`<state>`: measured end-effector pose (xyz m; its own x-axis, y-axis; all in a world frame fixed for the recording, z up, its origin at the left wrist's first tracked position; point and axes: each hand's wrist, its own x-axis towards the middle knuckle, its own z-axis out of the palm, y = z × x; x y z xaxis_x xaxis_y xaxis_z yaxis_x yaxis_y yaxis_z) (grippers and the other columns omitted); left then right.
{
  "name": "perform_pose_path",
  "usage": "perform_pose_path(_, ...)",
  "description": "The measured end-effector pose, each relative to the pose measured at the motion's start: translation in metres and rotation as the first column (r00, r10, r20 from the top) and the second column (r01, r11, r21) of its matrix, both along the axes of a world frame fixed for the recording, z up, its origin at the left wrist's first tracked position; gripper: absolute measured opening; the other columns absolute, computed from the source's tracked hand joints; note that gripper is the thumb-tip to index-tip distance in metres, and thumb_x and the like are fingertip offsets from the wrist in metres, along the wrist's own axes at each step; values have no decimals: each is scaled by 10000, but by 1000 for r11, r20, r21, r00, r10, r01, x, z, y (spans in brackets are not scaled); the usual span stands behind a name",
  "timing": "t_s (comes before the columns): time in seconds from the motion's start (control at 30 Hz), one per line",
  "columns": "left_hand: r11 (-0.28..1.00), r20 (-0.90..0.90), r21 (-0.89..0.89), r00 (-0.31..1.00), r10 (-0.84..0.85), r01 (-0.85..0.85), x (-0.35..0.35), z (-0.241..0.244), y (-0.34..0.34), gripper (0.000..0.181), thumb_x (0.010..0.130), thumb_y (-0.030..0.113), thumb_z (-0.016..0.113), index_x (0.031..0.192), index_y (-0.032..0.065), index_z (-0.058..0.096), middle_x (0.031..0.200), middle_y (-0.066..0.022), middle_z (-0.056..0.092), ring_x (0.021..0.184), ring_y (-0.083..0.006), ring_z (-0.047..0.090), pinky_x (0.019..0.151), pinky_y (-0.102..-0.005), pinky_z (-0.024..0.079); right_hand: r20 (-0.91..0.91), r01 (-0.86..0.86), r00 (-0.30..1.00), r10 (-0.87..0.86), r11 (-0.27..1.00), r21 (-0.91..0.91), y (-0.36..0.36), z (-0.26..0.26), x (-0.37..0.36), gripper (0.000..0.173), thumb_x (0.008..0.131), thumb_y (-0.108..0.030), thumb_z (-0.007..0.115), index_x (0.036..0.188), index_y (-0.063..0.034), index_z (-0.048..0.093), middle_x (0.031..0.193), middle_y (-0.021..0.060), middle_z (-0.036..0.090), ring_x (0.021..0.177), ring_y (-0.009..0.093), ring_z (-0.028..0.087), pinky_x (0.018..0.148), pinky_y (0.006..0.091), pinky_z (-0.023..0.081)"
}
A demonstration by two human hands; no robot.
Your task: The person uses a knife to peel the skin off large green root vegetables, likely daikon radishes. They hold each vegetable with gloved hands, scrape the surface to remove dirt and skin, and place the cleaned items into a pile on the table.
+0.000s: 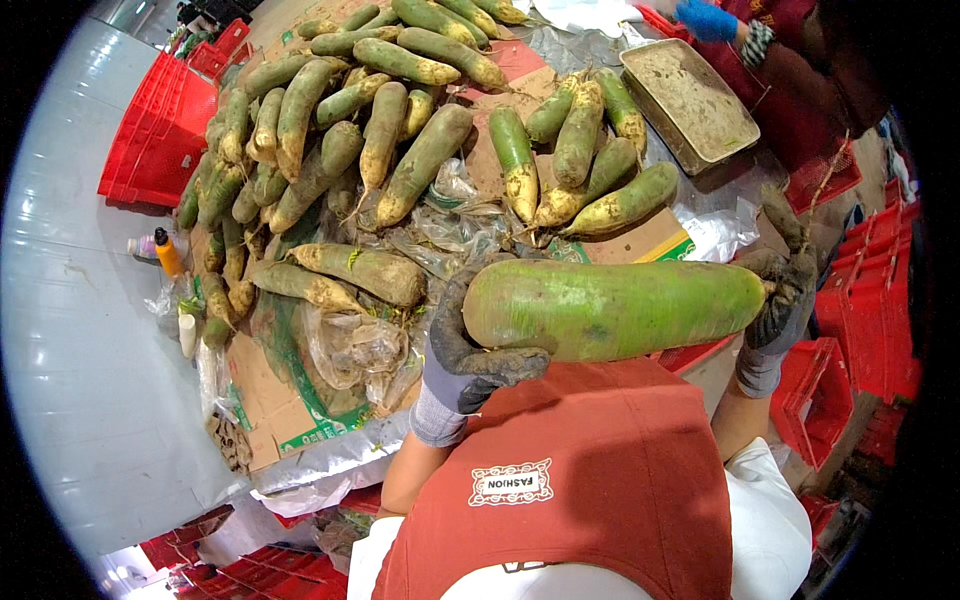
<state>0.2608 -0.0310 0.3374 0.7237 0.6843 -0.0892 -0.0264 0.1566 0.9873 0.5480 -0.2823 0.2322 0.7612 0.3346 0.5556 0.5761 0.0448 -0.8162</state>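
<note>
A large green radish [611, 309] lies level between my two gloved hands, close in front of my red apron. My left hand [476, 341], in a dirty dark glove, grips its thick end with the thumb below. At the narrow end, my right hand [780, 296] is closed around the tip; part of its fingers is hidden. Beyond the held radish, several soil-covered green radishes [577, 135] rest on cardboard and plastic. A larger heap of radishes [300, 120] stands to the left, and two more radishes [367, 270] lie just left of my left hand.
A dirty shallow tray [690, 101] sits at the back right, near a co-worker's blue-gloved hand [707, 20]. Red crates [161, 127] are stacked left of the heap, with more red crates [870, 300] at right. An orange bottle [168, 253] and crumpled plastic film [356, 349] are at left.
</note>
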Motion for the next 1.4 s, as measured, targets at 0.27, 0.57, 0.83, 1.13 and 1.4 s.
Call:
perform_pose_path(0.27, 995, 104, -99, 995, -15, 26, 12, 1, -4, 876, 522, 198, 863, 1238, 0, 400, 1159, -116, 530, 1049, -197, 515, 868, -333, 454, -48, -19, 999, 20, 999, 39, 13, 26, -16, 335, 892, -176, 463, 1149, 39, 464, 1026, 163, 583, 847, 234, 587, 733, 322, 480)
perform_pose_path(0.57, 989, -210, 149, 977, 40, -9, -5, -54, 18, 548, 827, 184, 593, 1306, 58, 357, 1018, -105, 564, 781, -130, 555, 686, -235, 456, 484, 104, 854, 192, 848, -520, -26, 113, -7, 309, 853, -193, 502, 1095, -4, 538, 1020, 150, 584, 851, 282, 579, 709, 352, 463)
perform_pose_path(0.83, 937, -506, -44, 816, 278, -347, -110, -121, 24, 406, 866, 207, 562, 1224, 52, 449, 912, -83, 586, 627, -121, 567, 511, -223, 461, 289, 270, 951, 107, 161, -949, -106, -55, 9, 358, 783, -203, 537, 1089, -16, 525, 777, 209, 597, 730, 350, 584, 622, 454, 444)
perform_pose_path(1.13, 896, -488, -101, 807, 334, -432, -132, -113, 30, 391, 867, 229, 564, 1204, 52, 476, 935, -58, 571, 659, -108, 559, 550, -216, 457, 39, 40, 999, 27, -24, -999, -259, -331, 75, 236, 845, -239, 462, 928, -47, 572, 905, 172, 592, 769, 325, 591, 649, 426, 473)
perform_pose_path(1.4, 897, -514, -2, 770, 378, -442, -141, -132, 4, 379, 865, 261, 566, 1189, 82, 483, 912, -60, 601, 686, -128, 592, 531, -236, 459, -183, 150, 857, -482, 572, -806, -113, -256, 68, 295, 897, -267, 459, 1050, -32, 553, 879, 117, 615, 716, 239, 605, 611, 336, 489)
